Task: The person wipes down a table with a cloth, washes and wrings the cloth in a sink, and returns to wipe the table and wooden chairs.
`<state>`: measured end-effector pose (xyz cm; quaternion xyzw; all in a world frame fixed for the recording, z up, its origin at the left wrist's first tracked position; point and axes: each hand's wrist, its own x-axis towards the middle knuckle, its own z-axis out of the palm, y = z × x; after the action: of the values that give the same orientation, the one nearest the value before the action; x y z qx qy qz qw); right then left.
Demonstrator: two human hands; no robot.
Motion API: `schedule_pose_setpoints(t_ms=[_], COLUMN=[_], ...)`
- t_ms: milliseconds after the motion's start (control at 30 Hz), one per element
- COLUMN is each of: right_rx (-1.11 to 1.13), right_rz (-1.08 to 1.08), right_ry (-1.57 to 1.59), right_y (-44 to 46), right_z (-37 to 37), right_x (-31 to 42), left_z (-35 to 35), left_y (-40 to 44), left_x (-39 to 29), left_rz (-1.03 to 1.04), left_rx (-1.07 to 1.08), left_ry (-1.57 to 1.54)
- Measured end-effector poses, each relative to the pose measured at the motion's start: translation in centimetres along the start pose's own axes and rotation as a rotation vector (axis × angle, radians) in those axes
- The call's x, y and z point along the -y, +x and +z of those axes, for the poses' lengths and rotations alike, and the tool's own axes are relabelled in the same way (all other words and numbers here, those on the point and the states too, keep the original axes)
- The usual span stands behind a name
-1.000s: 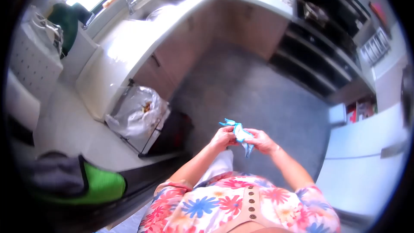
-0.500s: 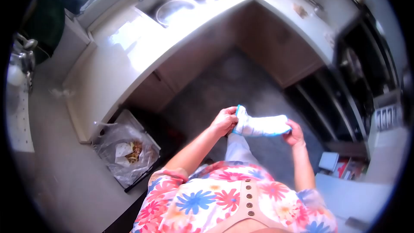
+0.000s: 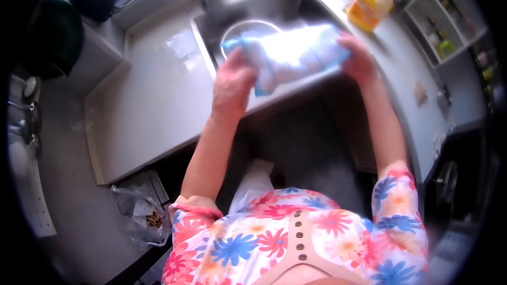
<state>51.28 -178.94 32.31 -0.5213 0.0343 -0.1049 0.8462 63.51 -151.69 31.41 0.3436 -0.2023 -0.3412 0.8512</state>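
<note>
A white packet with blue edges (image 3: 296, 55) is stretched between my two hands, over the front edge of the sink. It looks like a plastic bag with pale lumps showing through; its contents are too blurred to name. My left hand (image 3: 235, 80) is closed on the packet's left end. On the opposite end, the fingers of my right hand (image 3: 359, 60) are closed too. Beneath and behind the packet is the steel sink (image 3: 303, 5), with a round metal basin or bowl (image 3: 251, 25) partly hidden in it.
A yellow-orange pump bottle (image 3: 368, 6) stands on the counter right of the sink, below a faucet-side window. Counter (image 3: 153, 105) runs to the left. Low on the left hangs a plastic-lined bin (image 3: 142, 211) with scraps. A shelf (image 3: 435, 18) holds bottles at the upper right.
Both hands have lifted the packet up and forward, from above the floor to the sink. The view has shifted, bringing the pump bottle fully into sight.
</note>
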Motion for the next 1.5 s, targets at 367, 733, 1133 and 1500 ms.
schedule_pose_setpoints(t_ms=[367, 733, 1133, 1500], right_rx=[-0.224, 0.424, 0.176, -0.269], right_rz=[0.521, 0.541, -0.260, 0.329], right_ry=[-0.868, -1.709, -1.194, -1.295], right_y=[24.6, 27.9, 26.1, 32.8], right_z=[-11.9, -12.0, 0.9, -13.2], right_x=[-13.6, -27.0, -21.9, -26.3], left_z=[-18.4, -24.3, -28.8, -23.0], left_y=[15.7, 24.0, 23.0, 25.1], left_x=[6.6, 16.8, 21.0, 17.0], left_rz=[-0.428, -0.452, -0.321, -0.142], left_rx=[-0.040, -0.383, -0.350, -1.082], left_ry=[1.072, 1.638, -0.556, 0.399])
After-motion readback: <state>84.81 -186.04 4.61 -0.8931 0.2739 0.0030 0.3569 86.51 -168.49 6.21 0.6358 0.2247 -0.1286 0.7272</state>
